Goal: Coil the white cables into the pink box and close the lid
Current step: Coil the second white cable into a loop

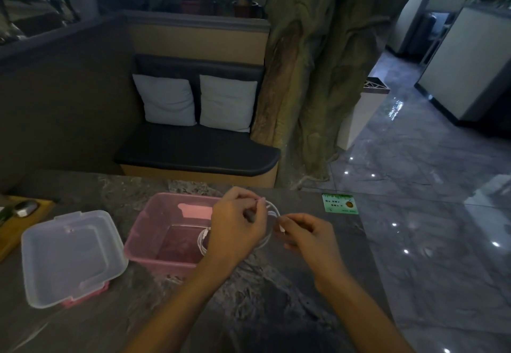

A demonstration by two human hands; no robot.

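Note:
The pink box [154, 231] stands open on the dark stone table, with one coiled white cable [201, 242] lying inside at its right. Its clear lid [66, 258] with pink clasps lies flat to the left of the box. Over the box's right rim, my left hand [235, 228] pinches a loop of a second white cable [272, 211]. My right hand [307, 233], just to the right, holds that cable near its white plug end. The loop hangs between both hands, partly hidden behind the left one.
A green card [340, 204] lies on the table's far right. A wooden tray [16, 225] with a grey object sits at the left edge. Beyond the table are a dark bench with two white cushions [196, 101], a tree trunk and shiny floor at right.

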